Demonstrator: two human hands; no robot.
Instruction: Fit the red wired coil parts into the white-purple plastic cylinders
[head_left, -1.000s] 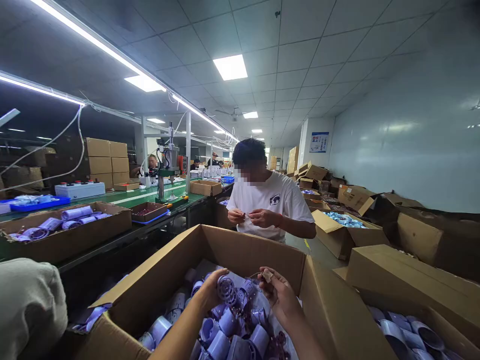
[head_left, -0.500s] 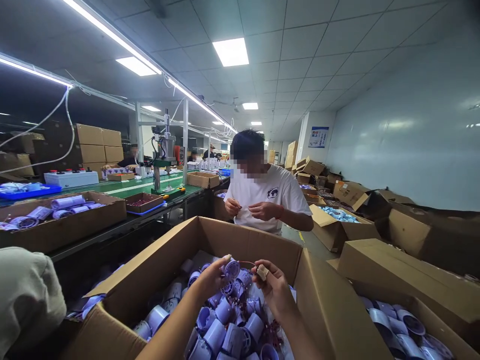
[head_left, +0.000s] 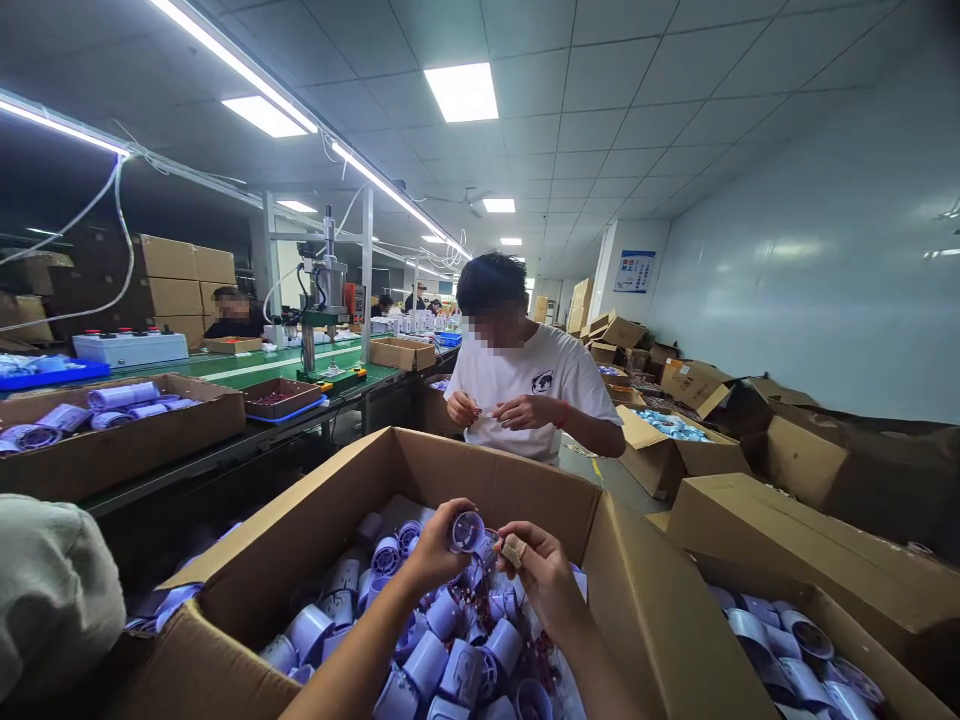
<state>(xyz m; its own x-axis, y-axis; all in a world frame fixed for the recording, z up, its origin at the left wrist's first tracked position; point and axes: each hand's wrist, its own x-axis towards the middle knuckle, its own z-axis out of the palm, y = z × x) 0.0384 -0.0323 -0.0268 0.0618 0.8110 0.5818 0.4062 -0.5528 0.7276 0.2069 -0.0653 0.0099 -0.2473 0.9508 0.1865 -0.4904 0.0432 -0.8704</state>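
Observation:
My left hand (head_left: pixel 442 545) grips a pale purple plastic cup-shaped housing (head_left: pixel 468 532), its round open end turned toward me. Just right of it, my right hand (head_left: pixel 544 575) is pinched at the housing's edge on a thin red wire, mostly hidden by the fingers. A tan wrap (head_left: pixel 514 550) covers part of one right-hand digit. Both hands are above a large open cardboard box (head_left: pixel 480 470). Inside it lie several similar purple housings (head_left: pixel 425 665) and a tangle of small dark red wired parts (head_left: pixel 480 605).
Facing me, a person in a white shirt (head_left: pixel 517 385) handles a small part. On the left, a green bench (head_left: pixel 247 372) carries a press machine (head_left: pixel 326 290) and a box of housings (head_left: pixel 120 440). More cartons (head_left: pixel 810 570) line the right side. Grey-white fabric (head_left: pixel 56 590) is at lower left.
My right hand has moved in close to the housing, and the wire stretched between the hands before no longer shows as a span. The housing's open end now faces me more.

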